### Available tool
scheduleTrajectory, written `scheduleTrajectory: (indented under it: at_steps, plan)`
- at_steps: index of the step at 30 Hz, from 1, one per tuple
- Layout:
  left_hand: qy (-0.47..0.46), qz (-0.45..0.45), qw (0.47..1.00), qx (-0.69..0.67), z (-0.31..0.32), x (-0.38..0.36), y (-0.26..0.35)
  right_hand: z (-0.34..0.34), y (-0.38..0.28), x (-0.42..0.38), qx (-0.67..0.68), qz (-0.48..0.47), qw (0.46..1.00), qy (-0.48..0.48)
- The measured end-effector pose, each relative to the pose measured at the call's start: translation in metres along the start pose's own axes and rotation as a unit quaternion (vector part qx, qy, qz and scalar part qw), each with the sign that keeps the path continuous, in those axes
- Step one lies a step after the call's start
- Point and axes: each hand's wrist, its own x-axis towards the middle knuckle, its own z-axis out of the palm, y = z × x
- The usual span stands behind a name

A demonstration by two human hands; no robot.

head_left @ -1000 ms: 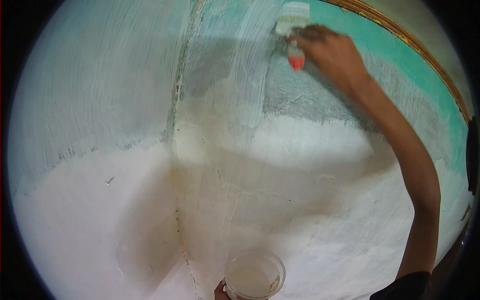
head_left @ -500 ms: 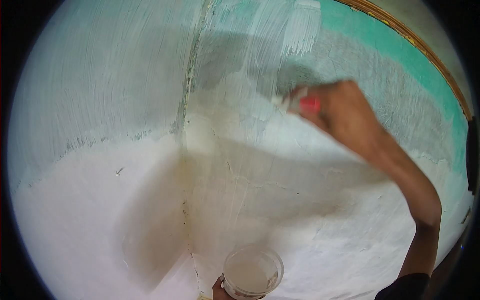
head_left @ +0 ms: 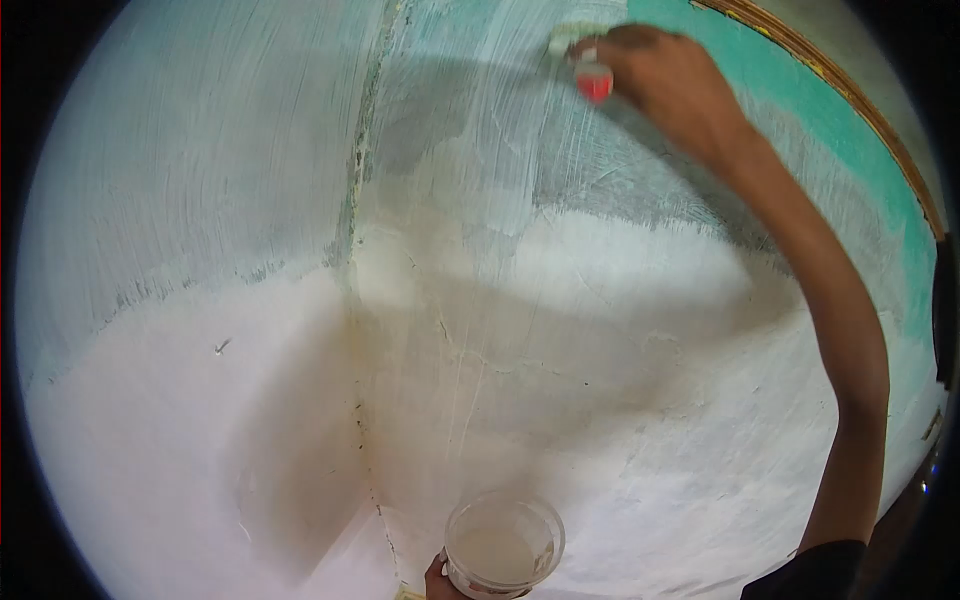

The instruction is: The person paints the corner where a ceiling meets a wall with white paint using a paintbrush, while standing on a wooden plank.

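Observation:
My right hand (head_left: 655,75) is closed around a paintbrush (head_left: 594,80) with a red handle end, high on the wall. The pale bristles press against the streaked white-over-green paint, partly hidden by my fingers. At the bottom of the view my left hand (head_left: 437,580) grips a clear plastic tub (head_left: 503,545) of whitish paint from the side; only some of its fingers show. Around the brush the wall (head_left: 480,110) carries thin white strokes, and bright green paint (head_left: 760,75) shows bare to the right.
A vertical corner seam (head_left: 357,190) with chipped, dark spots runs down the walls. Lower down the surface is white, with fine cracks. A nail-like bit (head_left: 221,347) sticks out at left. Brown wooden trim (head_left: 840,80) edges the upper right.
My right hand has moved the brush up along the wall, from mid-height to near the top. The left hand and tub have stayed almost in place.

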Motion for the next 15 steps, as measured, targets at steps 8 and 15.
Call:
scheduleTrajectory:
  at_steps: [8, 15]
  plan:
    - [0.0, -0.003, 1.0, -0.001, -0.003, -0.002, -0.002, -0.014, -0.078, -0.088, 0.106, -0.084, 0.99, -0.029]
    - [-0.004, -0.003, 1.0, 0.006, -0.001, -0.003, -0.002, -0.044, -0.033, -0.024, 0.011, -0.002, 0.999, 0.038]
